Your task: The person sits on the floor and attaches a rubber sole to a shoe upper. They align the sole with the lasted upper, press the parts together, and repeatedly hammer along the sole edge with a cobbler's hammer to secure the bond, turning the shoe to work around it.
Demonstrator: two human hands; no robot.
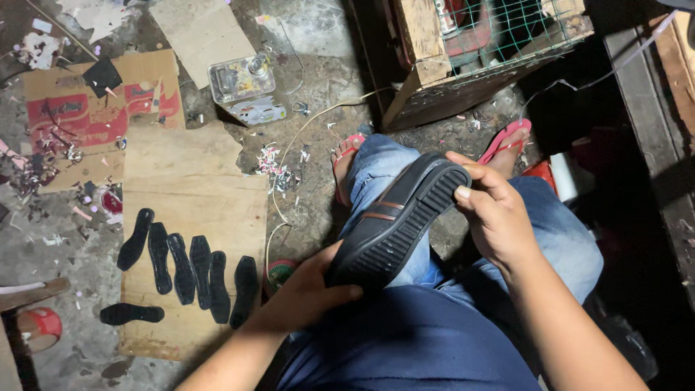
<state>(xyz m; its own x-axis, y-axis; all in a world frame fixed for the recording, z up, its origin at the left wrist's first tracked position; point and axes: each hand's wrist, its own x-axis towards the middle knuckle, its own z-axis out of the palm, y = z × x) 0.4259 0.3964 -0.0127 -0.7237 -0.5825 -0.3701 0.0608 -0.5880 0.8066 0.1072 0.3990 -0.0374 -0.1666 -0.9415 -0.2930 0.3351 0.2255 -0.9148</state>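
One black shoe with brown side stripes and a ridged rubber sole (394, 221) lies across the lap of a seated person in blue jeans, tilted with its sole facing up and to the right. The left hand (304, 286) grips the near end of the shoe, thumb pressed along the sole's edge and fingers wrapped beneath it. The right hand (492, 213) clasps the far end, fingers curled over the tip and thumb on the sole rim; the forearm runs in from the lower right corner. Two feet in pink flip-flops (349, 156) rest on the dirty concrete floor beyond the knees. On a flat sheet of brown cardboard (195, 210) to the left lie seven black cut-out soles (184, 268): six set side by side in a row and one lying crosswise below them. One clear square container with a round cap (242, 78) stands further up, and one printed red-and-brown cardboard piece (79, 119) lies flat near it. One wooden crate with green wire mesh (470, 51) sits at the top right.
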